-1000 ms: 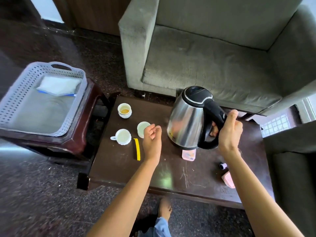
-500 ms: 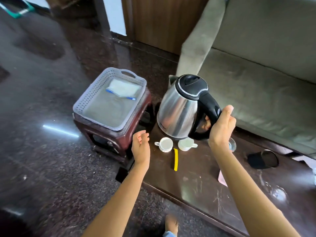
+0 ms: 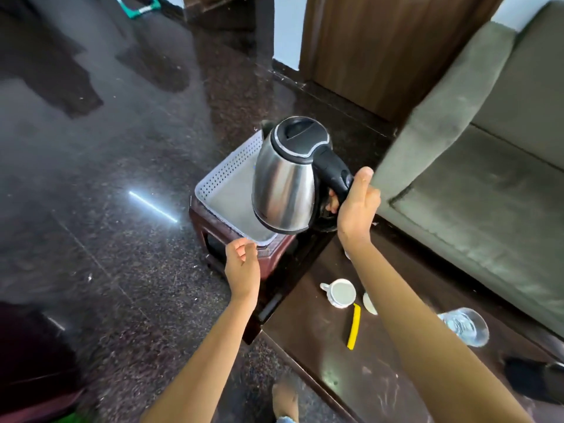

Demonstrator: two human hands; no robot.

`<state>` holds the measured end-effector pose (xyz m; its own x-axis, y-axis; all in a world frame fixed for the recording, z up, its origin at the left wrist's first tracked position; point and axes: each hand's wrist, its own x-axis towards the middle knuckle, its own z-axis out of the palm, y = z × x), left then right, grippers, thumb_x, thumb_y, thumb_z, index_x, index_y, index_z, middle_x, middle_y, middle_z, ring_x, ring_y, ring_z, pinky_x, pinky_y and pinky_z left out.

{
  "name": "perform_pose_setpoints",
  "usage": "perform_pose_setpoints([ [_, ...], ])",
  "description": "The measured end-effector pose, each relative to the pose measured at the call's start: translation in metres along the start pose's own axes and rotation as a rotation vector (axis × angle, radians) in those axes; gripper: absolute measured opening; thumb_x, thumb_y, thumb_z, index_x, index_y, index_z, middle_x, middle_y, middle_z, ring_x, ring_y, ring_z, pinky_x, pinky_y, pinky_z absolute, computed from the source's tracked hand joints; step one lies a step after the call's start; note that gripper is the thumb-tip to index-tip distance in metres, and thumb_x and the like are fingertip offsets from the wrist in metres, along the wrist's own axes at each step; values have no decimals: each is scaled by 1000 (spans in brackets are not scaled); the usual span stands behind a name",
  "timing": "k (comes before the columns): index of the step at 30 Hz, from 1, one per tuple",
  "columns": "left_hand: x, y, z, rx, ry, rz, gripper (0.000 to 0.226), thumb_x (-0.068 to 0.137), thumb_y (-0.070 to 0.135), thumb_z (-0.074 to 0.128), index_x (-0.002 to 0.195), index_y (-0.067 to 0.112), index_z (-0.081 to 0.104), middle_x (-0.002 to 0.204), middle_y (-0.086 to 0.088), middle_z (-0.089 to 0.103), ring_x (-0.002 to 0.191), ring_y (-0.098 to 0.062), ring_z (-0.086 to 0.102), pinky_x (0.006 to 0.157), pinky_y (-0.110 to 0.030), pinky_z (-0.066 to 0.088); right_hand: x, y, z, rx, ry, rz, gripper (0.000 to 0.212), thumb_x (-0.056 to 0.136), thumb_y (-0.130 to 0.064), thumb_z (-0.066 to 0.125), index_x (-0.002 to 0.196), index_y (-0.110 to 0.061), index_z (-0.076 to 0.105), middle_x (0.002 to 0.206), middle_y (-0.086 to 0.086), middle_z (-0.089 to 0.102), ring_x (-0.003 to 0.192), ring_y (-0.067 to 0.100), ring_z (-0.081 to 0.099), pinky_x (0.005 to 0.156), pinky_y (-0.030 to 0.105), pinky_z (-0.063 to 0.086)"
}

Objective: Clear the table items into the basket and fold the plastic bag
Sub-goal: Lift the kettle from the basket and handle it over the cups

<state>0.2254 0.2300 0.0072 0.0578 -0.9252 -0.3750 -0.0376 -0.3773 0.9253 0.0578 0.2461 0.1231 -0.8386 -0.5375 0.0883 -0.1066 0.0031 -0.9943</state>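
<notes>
Above the basket [image 3: 225,169], the kettle [image 3: 283,184] hangs in the air, its black handle gripped by the right hand [image 3: 357,209]. The left hand [image 3: 244,264] is empty, fingers loosely curled, near the basket's front corner. On the bench [image 3: 320,361] sit a white cup [image 3: 341,293], a yellow strip [image 3: 354,326] and a glass [image 3: 464,326].

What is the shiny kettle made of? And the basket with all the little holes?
The kettle body looks like polished stainless steel: it is silver and shows mirror-like reflections. Its lid and handle look like black plastic, smooth and slightly glossy. The basket looks like pale grey moulded plastic with a matte finish; the neat rows of holes in its wall suggest that.
</notes>
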Motion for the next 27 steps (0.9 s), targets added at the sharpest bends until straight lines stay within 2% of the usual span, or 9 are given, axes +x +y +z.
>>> perform_pose_setpoints([
  [4, 26, 7, 3, -16, 25, -15, 17, 92, 17, 54, 109, 15, 55, 107, -6, 65, 105, -24, 62, 93, -39, 50, 9, 17, 30, -12, -25, 25, 63, 107, -21, 27, 44, -19, 32, 29, -10, 38, 30, 0, 36, 40, 12, 31],
  [7, 42, 11, 9, -19, 30, -21, 23, 91, 19, 54, 114, 13, 53, 112, -7, 64, 107, -23, 60, 96, -41, 49, 14, 35, 52, 1, -37, 72, 62, 107, -21, 28, 44, -19, 32, 29, -11, 37, 30, 0, 35, 40, 12, 31],
  [9, 49, 11, 11, -15, 44, -28, 24, 92, 20, 53, 115, 13, 53, 113, -7, 63, 108, -23, 60, 96, -42, 48, 17, 48, 64, 18, -72, 111, 65, 105, -29, 31, 41, -22, 38, 31, -10, 40, 33, 0, 39, 43, 18, 37],
  [12, 60, 10, 13, -10, 57, -37, 23, 92, 20, 53, 114, 14, 52, 113, -8, 63, 107, -24, 60, 96, -42, 49, 23, 72, 78, 38, -134, 140, 66, 97, -44, 30, 43, -19, 58, 36, -5, 48, 41, 14, 48, 51, 34, 45],
  [15, 69, 10, 13, -5, 64, -38, 22, 93, 20, 53, 114, 14, 52, 112, -5, 63, 107, -22, 60, 96, -40, 49, 25, 87, 91, 20, -162, 135, 67, 96, -47, 31, 39, -19, 53, 37, -3, 48, 42, 22, 50, 51, 45, 48],
  [18, 75, 7, 14, 2, 81, -35, 23, 93, 20, 53, 115, 13, 53, 112, -5, 62, 106, -21, 60, 95, -39, 49, 25, 98, 102, 2, -173, 127, 65, 89, -57, 29, 40, -19, 47, 40, 5, 47, 42, 23, 49, 47, 41, 46],
  [21, 78, 4, 18, 5, 91, -36, 23, 93, 20, 53, 114, 12, 53, 108, -4, 62, 103, -19, 60, 94, -39, 49, 25, 111, 109, 16, -187, 144, 76, 86, -59, 28, 48, 4, 45, 46, 17, 46, 42, 23, 48, 45, 29, 43],
  [24, 80, 2, 20, -3, 101, -38, 21, 93, 18, 53, 113, 10, 53, 97, 1, 63, 90, -12, 61, 93, -38, 50, 22, 121, 112, 33, -190, 157, 78, 85, -59, 29, 54, 11, 45, 49, 19, 47, 44, 23, 50, 44, 26, 42],
  [27, 80, 0, 18, 3, 98, -45, 21, 93, 19, 53, 113, 11, 53, 103, -3, 63, 94, -15, 61, 93, -39, 50, 18, 127, 114, 57, -187, 171, 76, 86, -56, 30, 59, 13, 46, 52, 18, 47, 46, 22, 50, 43, 22, 42],
])
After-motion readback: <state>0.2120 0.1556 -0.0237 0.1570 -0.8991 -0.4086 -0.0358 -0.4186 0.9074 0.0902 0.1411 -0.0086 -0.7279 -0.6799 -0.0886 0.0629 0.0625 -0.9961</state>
